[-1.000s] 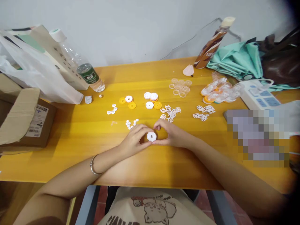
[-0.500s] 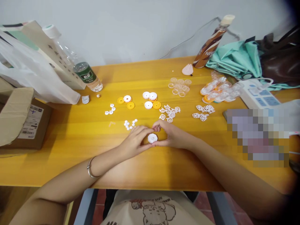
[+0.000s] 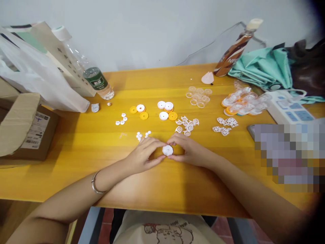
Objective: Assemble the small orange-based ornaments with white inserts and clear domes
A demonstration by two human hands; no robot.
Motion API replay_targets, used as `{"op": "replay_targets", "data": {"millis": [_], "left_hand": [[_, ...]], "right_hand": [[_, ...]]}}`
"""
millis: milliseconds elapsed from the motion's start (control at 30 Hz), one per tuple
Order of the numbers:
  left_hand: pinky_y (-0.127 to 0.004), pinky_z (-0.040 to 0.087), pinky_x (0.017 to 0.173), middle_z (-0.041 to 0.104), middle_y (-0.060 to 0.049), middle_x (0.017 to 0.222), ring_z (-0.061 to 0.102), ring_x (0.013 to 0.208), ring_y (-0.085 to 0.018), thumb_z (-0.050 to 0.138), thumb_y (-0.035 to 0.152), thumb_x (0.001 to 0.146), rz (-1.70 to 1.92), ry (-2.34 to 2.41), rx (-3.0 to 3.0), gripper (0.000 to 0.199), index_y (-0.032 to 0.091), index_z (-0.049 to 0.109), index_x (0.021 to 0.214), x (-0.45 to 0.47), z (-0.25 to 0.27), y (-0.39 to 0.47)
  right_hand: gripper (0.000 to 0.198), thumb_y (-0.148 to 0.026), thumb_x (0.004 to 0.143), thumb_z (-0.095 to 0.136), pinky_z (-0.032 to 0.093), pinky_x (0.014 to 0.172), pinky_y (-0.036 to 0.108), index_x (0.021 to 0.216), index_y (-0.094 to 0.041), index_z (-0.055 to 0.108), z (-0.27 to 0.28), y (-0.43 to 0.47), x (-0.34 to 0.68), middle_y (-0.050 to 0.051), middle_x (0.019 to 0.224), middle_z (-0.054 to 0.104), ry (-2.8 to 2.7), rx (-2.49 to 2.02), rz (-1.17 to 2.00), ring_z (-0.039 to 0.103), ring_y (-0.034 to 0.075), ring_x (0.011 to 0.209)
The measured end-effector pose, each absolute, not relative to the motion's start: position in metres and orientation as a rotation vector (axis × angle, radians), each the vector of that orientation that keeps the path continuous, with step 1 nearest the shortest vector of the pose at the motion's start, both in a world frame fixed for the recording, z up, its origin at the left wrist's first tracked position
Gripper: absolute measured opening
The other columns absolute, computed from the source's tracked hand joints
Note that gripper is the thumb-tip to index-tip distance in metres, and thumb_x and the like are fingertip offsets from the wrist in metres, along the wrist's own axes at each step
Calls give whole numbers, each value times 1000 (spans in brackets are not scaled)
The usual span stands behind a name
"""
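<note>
A small round white plastic disc (image 3: 167,150) with a scalloped edge and a dot at its centre is held just above the table. My left hand (image 3: 146,152) grips its left side between thumb and fingertips. From the right, my right hand (image 3: 189,150) pinches the same disc with thumb and index finger. Close beyond the left fingers lie several small white domed pieces (image 3: 139,136). White spoked wheel pieces (image 3: 187,126) lie past the right fingers. White and orange round bases (image 3: 164,116) sit further back.
Clear rings (image 3: 200,96), white cut-out pieces (image 3: 224,126) and small white discs (image 3: 122,122) lie around the table. Filled clear capsules (image 3: 243,101), a power strip (image 3: 289,105) and a drink bottle (image 3: 236,51) stand right. A water bottle (image 3: 98,79) and cardboard box (image 3: 33,132) are left.
The fingers of both hands have shifted around the white disc, and the right index finger now rests on its upper edge. The view has moved slightly.
</note>
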State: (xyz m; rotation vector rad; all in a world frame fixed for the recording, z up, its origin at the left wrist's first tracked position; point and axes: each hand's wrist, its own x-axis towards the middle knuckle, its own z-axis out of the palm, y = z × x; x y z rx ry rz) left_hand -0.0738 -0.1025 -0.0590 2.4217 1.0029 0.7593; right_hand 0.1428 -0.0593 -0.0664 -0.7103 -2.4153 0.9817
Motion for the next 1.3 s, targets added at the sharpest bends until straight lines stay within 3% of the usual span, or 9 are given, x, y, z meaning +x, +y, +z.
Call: {"op": "replay_targets", "data": {"millis": [233, 467, 600, 1067, 1300], "left_hand": [[-32, 42, 79, 63, -7, 93, 56, 87, -17, 51, 20, 84, 841, 1263, 2643, 16, 18, 59, 97, -130, -36, -61], [-27, 43, 73, 60, -3, 85, 56, 77, -14, 49, 28, 84, 158, 1340, 2452, 15, 18, 61, 88, -185, -11, -45], [-27, 43, 73, 59, -3, 82, 55, 76, -14, 51, 29, 82, 73, 1322, 2430, 14, 18, 60, 84, -184, -14, -49], [-26, 38, 65, 60, -1, 69, 54, 64, -13, 49, 24, 81, 119, 1450, 2604, 15, 18, 60, 73, -177, -18, -47], [-29, 39, 73, 63, -4, 82, 54, 77, -14, 49, 22, 85, 645, 1231, 2516, 12, 17, 60, 85, -119, -32, -70]], "right_hand": [[16, -23, 78, 59, 43, 75, 30, 93, -19, 56, -61, -60, 141, 5, 86, 58, -2416, -715, 985, 53, 17, 83], [19, -26, 81, 58, 45, 76, 30, 99, -20, 59, -66, -60, 142, 6, 88, 58, -2414, -754, 984, 55, 17, 82], [23, -26, 82, 56, 46, 78, 31, 104, -21, 59, -67, -60, 142, 6, 91, 58, -2411, -769, 993, 55, 17, 84], [22, -26, 82, 55, 46, 78, 31, 103, -20, 59, -65, -60, 141, 7, 90, 57, -2420, -770, 987, 54, 17, 84], [27, -27, 81, 57, 46, 78, 33, 107, -21, 57, -68, -61, 140, 6, 89, 57, -2409, -800, 933, 54, 18, 84]]}}
